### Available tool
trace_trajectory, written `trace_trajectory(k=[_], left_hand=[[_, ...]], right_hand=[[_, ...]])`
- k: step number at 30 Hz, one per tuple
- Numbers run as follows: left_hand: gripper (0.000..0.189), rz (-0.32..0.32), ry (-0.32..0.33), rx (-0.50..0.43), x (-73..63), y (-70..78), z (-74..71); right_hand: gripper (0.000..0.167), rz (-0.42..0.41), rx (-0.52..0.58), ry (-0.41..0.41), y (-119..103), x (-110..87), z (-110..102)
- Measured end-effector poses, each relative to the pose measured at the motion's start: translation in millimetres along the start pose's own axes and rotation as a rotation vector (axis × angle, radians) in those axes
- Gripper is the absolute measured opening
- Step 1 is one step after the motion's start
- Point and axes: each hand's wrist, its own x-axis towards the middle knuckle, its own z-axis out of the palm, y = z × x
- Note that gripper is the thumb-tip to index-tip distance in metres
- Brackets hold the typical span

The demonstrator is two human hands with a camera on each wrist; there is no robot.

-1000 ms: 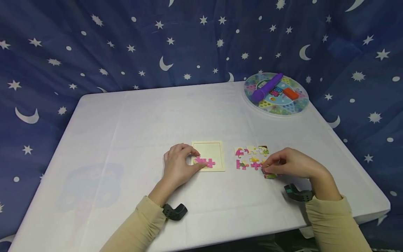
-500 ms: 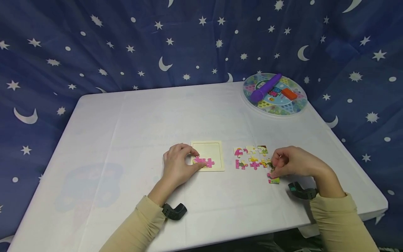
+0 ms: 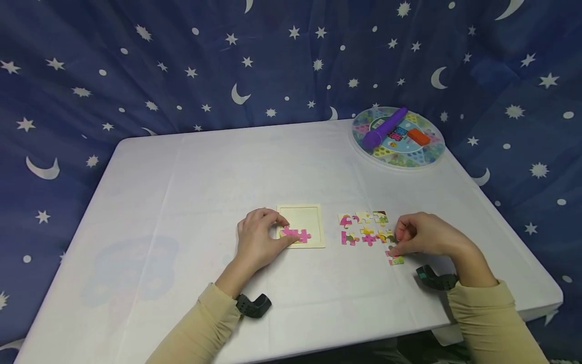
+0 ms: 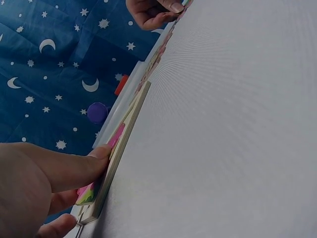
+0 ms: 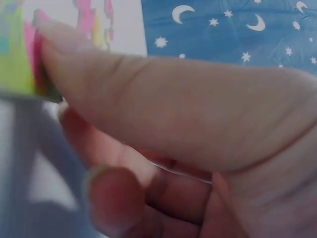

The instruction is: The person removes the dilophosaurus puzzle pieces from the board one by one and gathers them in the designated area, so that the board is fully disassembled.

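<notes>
A square cream puzzle tray (image 3: 313, 212) lies mid-table, with joined pink puzzle pieces (image 3: 303, 236) in its near-left part. My left hand (image 3: 261, 235) reaches over the tray's left side, thumb and fingers holding the pieces there. In the left wrist view, a pink and green piece (image 4: 86, 195) shows beneath the thumb. To the right, my right hand (image 3: 425, 235) pinches a pink and green puzzle piece (image 3: 394, 259) low at the tabletop. Its thumb covers part of that piece in the right wrist view. Several loose pieces (image 3: 349, 237) lie in two rows between tray and right hand.
At the back right corner a round, colourful board (image 3: 409, 159) carries a purple microphone-shaped toy (image 3: 384, 129) and an orange block (image 3: 418, 136). A dark blue curtain (image 3: 182, 91) with stars and moons hangs behind the white-covered table (image 3: 204, 172).
My right hand has shifted right and slightly nearer the body, drawing its puzzle piece away from the loose rows, then stays almost still. The left hand holds its place on the tray.
</notes>
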Motion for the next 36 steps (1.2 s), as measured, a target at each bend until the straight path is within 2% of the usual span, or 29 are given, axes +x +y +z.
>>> trace_trajectory(k=[4, 8, 15, 18, 23, 29, 36], left_hand=[[0.032, 0.005, -0.002, -0.003, 0.8, 0.4, -1.0], [0.032, 0.014, -0.002, -0.012, 0.2, -0.9, -1.5], [0.030, 0.025, -0.010, -0.029, 1.1, -4.0, -2.6], [0.030, 0.028, -0.014, -0.033, 1.7, -4.4, -3.6], [0.026, 0.036, -0.018, -0.037, 1.9, -3.4, -4.4], [0.022, 0.043, -0.039, -0.044, 2.5, -1.8, -6.2], [0.015, 0.019, -0.145, -0.073, 4.0, -6.0, -16.8]], right_hand=[[0.036, -0.045, -0.018, 0.045, -16, 1.7, -3], [0.028, -0.100, -0.011, 0.050, -47, 14.8, 3], [0.018, -0.186, 0.114, 0.022, -98, 52.8, 44], [0.021, -0.238, 0.098, 0.010, -114, 65.4, 59], [0.022, -0.289, 0.001, 0.018, -124, 75.1, 74], [0.021, -0.276, -0.003, 0.046, -127, 77.7, 84], [0.022, -0.223, 0.048, 0.015, -130, 80.1, 86]])
